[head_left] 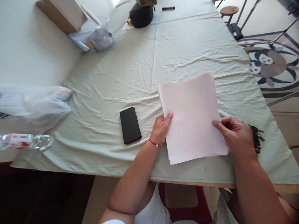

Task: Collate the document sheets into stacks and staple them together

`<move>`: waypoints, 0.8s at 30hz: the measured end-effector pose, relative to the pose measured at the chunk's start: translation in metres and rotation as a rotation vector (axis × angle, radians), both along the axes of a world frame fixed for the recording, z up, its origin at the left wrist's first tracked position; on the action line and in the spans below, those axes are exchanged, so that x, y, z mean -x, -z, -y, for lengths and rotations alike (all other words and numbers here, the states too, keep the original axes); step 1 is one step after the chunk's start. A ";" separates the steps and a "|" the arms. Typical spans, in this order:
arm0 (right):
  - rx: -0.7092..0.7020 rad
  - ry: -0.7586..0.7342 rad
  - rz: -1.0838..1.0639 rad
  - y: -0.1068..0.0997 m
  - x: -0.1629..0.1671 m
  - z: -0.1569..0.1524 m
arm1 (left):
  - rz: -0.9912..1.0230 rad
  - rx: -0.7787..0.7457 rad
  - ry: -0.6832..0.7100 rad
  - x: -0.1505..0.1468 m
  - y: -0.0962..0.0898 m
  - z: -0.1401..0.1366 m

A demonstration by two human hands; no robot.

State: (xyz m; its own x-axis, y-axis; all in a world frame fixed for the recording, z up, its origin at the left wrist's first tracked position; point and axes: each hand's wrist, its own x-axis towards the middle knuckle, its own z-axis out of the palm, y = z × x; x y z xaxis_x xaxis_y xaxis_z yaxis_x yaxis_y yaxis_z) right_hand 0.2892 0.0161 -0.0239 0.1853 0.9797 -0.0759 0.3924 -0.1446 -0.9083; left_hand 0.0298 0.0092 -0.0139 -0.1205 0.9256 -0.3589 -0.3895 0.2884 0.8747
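A stack of white paper (191, 118) is held up over the near part of the cloth-covered table, its blank face toward me. My left hand (161, 127) grips the stack's left edge, thumb on top and fingers hidden underneath; a red string bracelet circles that wrist. On the right edge, my right hand (235, 133) pinches the paper between thumb and curled fingers. A dark bunch of keys (257, 137) lies just beyond the right hand, partly hidden by it. To the left of the stack, a black phone (130, 125) rests on the cloth.
A pale green wrinkled cloth (98, 102) covers the table. On the left are a white plastic bag (35, 105) and a clear bottle (25, 141). Toward the back stand a cardboard box (63, 14), a bagged container (100, 35), a black rounded object (141, 15) and a marker (168, 8).
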 end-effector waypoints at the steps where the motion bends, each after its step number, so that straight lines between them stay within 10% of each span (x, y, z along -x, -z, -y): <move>1: -0.005 0.019 0.004 0.000 0.000 0.000 | -0.014 -0.038 -0.002 0.000 0.002 0.000; 11: -0.177 0.063 0.277 -0.013 0.001 0.004 | -0.441 -0.101 0.061 0.014 0.016 -0.001; 24: -0.533 -0.011 0.598 -0.018 0.008 0.010 | -0.359 -0.120 0.046 0.013 0.018 -0.002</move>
State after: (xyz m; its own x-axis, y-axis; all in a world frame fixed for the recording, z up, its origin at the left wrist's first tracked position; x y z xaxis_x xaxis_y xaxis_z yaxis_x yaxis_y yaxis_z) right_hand 0.2810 0.0062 -0.0062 0.0371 0.8581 0.5121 0.8337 0.2559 -0.4893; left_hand 0.0164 0.0117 -0.0322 -0.1757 0.9659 -0.1900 -0.0411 0.1856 0.9818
